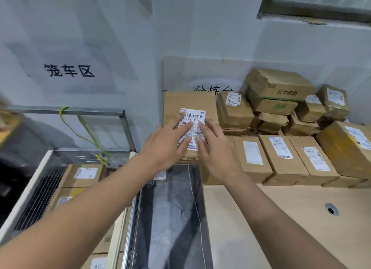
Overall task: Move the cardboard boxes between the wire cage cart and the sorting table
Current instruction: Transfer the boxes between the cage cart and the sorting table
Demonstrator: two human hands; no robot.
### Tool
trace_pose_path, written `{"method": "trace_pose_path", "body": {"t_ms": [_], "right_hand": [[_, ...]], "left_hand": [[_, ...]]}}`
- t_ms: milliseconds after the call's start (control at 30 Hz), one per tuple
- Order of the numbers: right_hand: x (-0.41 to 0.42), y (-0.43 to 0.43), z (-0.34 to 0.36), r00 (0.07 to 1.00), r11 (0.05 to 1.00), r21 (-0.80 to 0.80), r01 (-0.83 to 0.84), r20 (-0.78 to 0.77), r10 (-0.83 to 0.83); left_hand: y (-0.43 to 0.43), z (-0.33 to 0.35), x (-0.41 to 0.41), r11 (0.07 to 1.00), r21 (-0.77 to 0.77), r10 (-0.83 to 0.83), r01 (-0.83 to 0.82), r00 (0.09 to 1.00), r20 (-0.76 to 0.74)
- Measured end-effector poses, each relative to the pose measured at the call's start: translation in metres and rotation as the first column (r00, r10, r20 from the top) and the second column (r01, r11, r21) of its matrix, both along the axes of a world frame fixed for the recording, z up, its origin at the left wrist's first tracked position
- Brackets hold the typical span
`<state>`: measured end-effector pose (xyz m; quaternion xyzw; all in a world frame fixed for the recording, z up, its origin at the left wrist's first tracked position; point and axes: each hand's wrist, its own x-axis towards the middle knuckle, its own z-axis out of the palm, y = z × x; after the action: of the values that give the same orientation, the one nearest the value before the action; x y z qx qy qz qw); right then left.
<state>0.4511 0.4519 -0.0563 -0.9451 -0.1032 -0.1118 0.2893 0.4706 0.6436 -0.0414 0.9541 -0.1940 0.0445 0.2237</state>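
**Pressing both hands flat on a labelled box**

Resting on top of a cardboard box (174, 104) are my left hand (166, 144) and right hand (217, 150), side by side. My fingers (185, 124) are straight and spread, released rather than curled round anything, with their tips on its white shipping label (193, 113). This box is against the wall at the left end of the pile, above the dark gap between the counter (281, 218) and the wire cage cart (42, 196); what it rests on I cannot tell.

To its right, a front row of boxes (281, 158) stands on the counter, labels up, with a stack of boxes (277, 88) heaped behind against the wall. To my left, more labelled boxes (82, 175) lie inside the cart, and a green cord (86, 128) hangs from its metal frame.
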Motion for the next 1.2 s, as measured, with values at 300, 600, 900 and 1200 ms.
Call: {"method": "trace_pose_path", "body": {"t_ms": [300,600,900,1200], "right_hand": [[0.007,0.149,-0.015,0.973,0.973,-0.046,-0.226,-0.048,0.224],[0.010,0.279,-0.045,0.883,0.887,-0.009,-0.461,-0.104,0.458],[0.033,0.364,-0.098,0.679,0.692,0.013,-0.722,-0.179,0.712],[0.038,0.426,-0.169,0.375,0.415,0.128,-0.901,-0.253,0.892]], "left_hand": [[0.151,-0.024,-0.035,0.980,-0.018,0.199,-0.199,0.980,0.008],[0.273,-0.046,-0.077,0.914,-0.022,0.404,-0.404,0.915,-0.003],[0.336,-0.093,-0.116,0.768,-0.016,0.632,-0.641,0.761,-0.143],[0.350,-0.148,-0.152,0.529,0.086,0.826,-0.844,0.489,-0.281]]}}
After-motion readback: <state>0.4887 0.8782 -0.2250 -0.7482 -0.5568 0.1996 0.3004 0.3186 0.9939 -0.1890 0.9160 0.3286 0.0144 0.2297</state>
